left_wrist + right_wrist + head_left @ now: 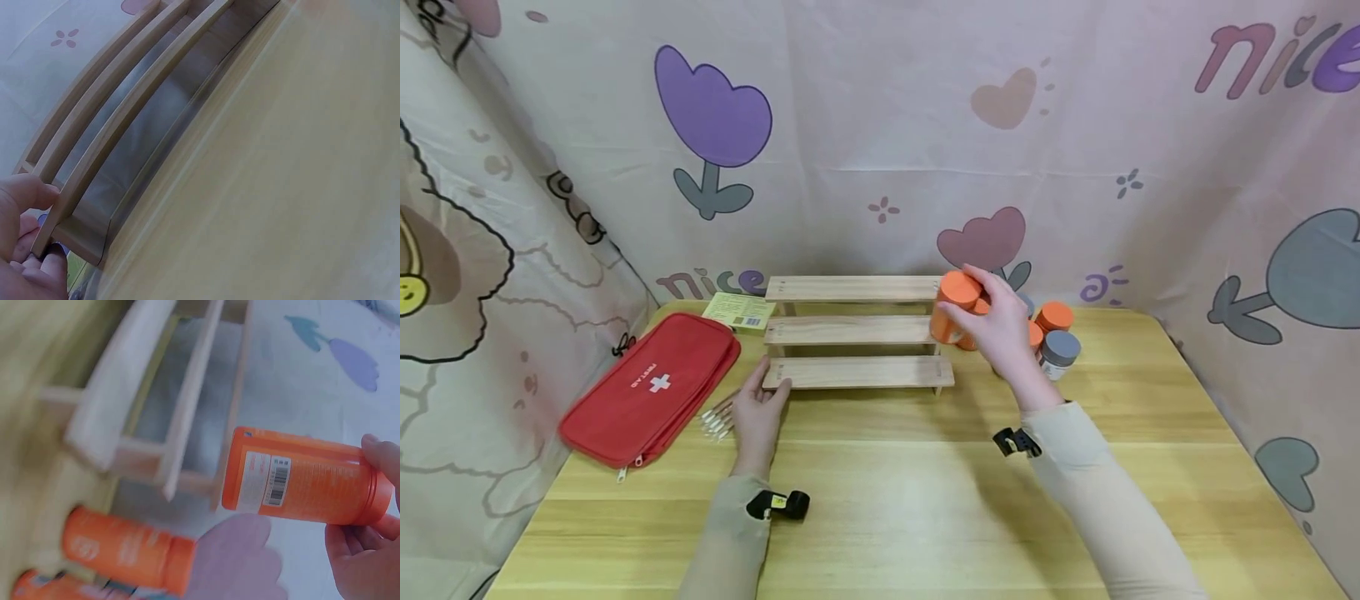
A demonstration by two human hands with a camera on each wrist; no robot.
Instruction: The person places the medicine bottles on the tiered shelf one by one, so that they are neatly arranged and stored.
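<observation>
A three-step wooden rack stands at the back middle of the table. My left hand grips the left end of its lowest board, thumb on top and fingers beneath in the left wrist view. Up by the rack's right end, my right hand holds an orange bottle by its lid. The bottle is raised off the table; a white barcode label faces the right wrist camera. Just behind and below it, another orange bottle stands on the table, partly hidden by my hand in the head view.
Right of the rack stand more bottles, including an orange-lidded one and a grey-lidded one. On the left lie a red first aid pouch, a yellow-green card and a bundle of cotton swabs. A printed curtain hangs behind.
</observation>
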